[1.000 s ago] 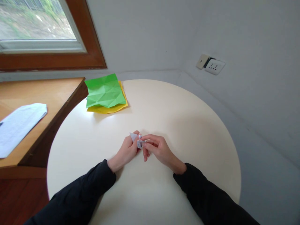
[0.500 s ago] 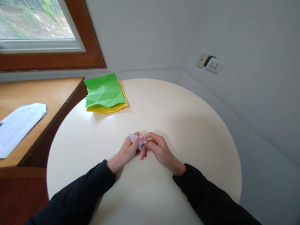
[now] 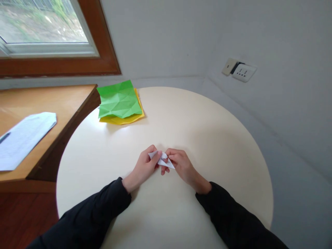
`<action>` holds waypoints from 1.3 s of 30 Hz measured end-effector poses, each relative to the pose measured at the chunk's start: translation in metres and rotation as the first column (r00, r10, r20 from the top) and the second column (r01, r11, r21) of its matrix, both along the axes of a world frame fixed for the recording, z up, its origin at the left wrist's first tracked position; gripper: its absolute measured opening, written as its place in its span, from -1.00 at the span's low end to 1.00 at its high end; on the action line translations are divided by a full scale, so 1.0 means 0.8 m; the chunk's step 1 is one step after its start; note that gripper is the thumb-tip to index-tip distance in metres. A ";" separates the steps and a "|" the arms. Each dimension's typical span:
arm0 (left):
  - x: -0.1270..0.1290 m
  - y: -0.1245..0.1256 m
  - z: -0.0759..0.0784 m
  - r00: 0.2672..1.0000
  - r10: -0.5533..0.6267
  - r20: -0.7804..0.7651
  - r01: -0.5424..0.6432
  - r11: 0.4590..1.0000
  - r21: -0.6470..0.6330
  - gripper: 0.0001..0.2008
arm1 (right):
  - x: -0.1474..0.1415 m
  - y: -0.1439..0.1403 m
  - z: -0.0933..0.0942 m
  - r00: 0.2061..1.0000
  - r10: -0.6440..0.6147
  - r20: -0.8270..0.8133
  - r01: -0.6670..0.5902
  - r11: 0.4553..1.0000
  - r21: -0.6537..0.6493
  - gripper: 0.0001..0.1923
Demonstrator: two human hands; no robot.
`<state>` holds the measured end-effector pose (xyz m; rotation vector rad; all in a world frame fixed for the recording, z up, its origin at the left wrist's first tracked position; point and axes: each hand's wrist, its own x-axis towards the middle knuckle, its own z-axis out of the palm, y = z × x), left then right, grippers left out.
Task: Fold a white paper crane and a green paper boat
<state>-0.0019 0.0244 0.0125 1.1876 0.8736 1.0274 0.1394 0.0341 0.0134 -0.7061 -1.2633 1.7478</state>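
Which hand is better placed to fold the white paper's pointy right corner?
Probably the right hand: it's at that end of the white paper, right by the corner. The left hand is holding the other end, with its thumb on top.

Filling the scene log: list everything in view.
Table: 1, cream, centre
Folded paper: 1, white, above table
Green sheet: 1, green, table left
Yellow paper: unclear, yellow, under green sheet
Desk: 1, brown, left
Papers: unclear, white, on desk
Pen: 1, dark, on papers
Window: 1, brown frame, upper left
Walls: 2, grey, back and right
Wall plates: 2, beige and white, right
Floor: 1, red, lower left
Sleeves: 2, black, foreground
Hands: 2, bare, on folded paper
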 end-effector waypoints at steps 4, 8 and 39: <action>-0.004 0.001 0.005 0.960 0.173 -0.221 -0.138 0.977 0.164 -0.62 | 0.000 -0.001 0.010 0.965 -0.061 0.256 0.009 0.980 0.200 -0.82; -0.009 0.001 0.008 0.853 0.303 -0.424 -0.159 0.926 0.343 -0.64 | -0.005 -0.003 0.006 0.936 -0.096 0.337 -0.005 0.958 0.286 -0.80; -0.002 -0.001 -0.011 0.966 0.247 -0.078 -0.246 0.969 0.019 -0.64 | -0.010 -0.001 -0.004 0.980 -0.138 0.143 0.116 0.981 0.153 -0.52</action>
